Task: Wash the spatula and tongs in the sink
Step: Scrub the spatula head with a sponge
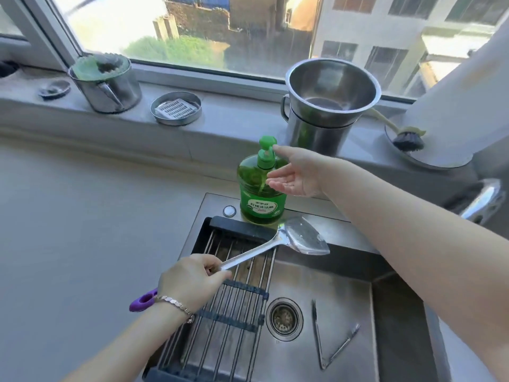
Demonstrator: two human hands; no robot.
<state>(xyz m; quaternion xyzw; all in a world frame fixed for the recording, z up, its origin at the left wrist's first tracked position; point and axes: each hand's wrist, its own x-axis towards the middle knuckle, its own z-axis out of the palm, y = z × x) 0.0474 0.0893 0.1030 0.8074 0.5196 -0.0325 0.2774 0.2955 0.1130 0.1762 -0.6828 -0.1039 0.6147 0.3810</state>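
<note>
Head view, one entry. Left hand (190, 279): clenched round the metal shaft of the spatula (303, 238), knuckles up, a chain bracelet (176, 304) on the wrist; a purple handle end (143, 300) sticks out behind the wrist. The spatula is held in the air, slanting up and to the right, its blade over the back rim of the sink (344, 285), just in front of the soap bottle (261, 197). Right hand (297, 172): released, holding nothing, fingers loosely extended beside the bottle's neck, palm turned up, thumb tip at the edge of the green pump head. The bottle is green, upright, standing on the sink's back ledge. Tongs (318, 334): metal, lying flat on the sink floor, arms spread in a V, just right of the drain (283, 318), apart from both hands. Rack (242, 289): metal rods with dark bands, laid across the left part of the sink, under the left hand. Tap (482, 199): chrome, at the right edge, partly blurred. Desk (82, 216): grey, left of the sink. Windowsill behind, left to right: a steel pot with a green lid (104, 84), a round tin holding a perforated plate (176, 108), a steel bowl stacked on a steel pot (330, 106), a dish brush (407, 139), a white paper roll (462, 100).
</note>
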